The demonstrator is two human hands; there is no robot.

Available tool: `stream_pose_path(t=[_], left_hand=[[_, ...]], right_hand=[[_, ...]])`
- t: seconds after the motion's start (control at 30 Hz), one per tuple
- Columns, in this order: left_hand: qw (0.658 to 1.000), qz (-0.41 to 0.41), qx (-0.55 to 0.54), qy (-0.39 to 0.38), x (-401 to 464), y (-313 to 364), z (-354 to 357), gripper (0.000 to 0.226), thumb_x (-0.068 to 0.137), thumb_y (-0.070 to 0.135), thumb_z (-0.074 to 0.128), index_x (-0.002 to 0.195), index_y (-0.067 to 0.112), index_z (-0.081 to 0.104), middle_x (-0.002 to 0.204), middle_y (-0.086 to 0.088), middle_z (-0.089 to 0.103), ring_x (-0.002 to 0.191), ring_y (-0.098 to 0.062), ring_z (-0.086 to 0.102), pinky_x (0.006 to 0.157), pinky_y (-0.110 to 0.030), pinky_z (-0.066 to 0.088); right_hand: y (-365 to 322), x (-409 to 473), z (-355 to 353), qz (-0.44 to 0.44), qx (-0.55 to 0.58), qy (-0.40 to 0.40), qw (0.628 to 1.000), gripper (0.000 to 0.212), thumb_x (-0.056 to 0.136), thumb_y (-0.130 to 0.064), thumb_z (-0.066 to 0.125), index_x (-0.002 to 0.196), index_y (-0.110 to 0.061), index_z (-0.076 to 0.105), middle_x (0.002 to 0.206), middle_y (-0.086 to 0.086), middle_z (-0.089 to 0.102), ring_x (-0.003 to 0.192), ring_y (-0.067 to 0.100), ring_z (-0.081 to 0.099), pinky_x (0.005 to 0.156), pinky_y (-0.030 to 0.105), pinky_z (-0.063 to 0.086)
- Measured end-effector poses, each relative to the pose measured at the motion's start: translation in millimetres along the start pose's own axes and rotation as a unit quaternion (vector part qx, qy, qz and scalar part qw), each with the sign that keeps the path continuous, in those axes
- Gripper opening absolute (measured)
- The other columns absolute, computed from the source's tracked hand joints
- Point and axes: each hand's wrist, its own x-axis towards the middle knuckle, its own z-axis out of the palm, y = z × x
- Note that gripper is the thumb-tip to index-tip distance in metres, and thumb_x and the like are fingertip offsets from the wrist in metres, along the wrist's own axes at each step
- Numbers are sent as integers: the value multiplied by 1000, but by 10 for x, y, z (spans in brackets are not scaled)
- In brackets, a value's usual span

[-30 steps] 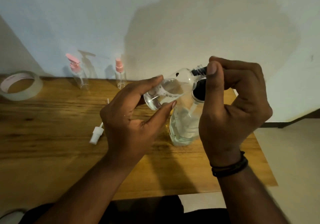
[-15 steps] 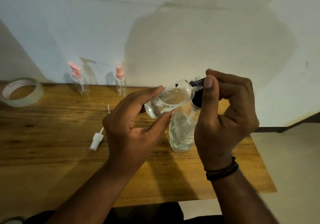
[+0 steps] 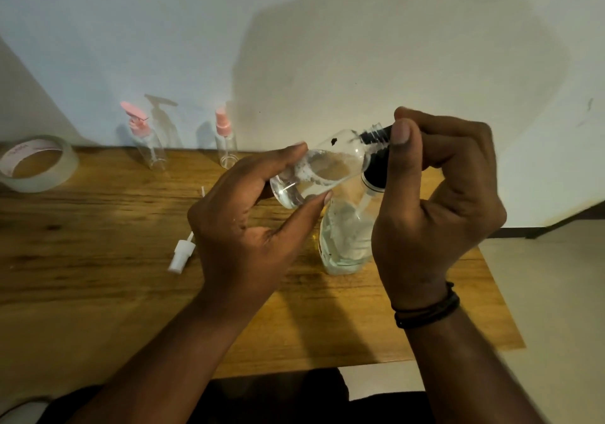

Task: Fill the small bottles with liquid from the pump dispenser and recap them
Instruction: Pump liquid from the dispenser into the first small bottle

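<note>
The left hand (image 3: 248,227) pinches a small bottle (image 3: 319,171) between thumb and fingers, tilted nearly flat above the dispenser (image 3: 347,237), its long axis running left to right, neck up-right at the black pump (image 3: 376,148). The right hand (image 3: 435,201) curls around that pump, thumb on top. A white cap (image 3: 180,255) lies left of the dispenser.

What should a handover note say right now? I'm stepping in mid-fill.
Left hand: holds the small clear bottle tilted, neck at the black pump nozzle.
Right hand: grips the pump head of the dispenser bottle, which stands on the table.
Done: the small bottle holds some liquid.
Left: finish filling, refit the white spray cap lying on the table; the two pink-topped bottles by the wall look empty.
</note>
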Motion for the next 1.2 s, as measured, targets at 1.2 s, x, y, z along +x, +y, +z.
stream_pose_path(t=[1.2], left_hand=[[1000, 0, 4, 4, -9, -18, -11, 44, 89, 22, 85, 125, 8, 65, 120, -2, 71, 111, -14, 73, 87, -35, 63]], right_hand=[[-44, -17, 28, 2, 4, 1, 1000, 14, 98, -6, 64, 88, -15, 62, 92, 7, 69, 84, 27, 68, 67, 51, 50]])
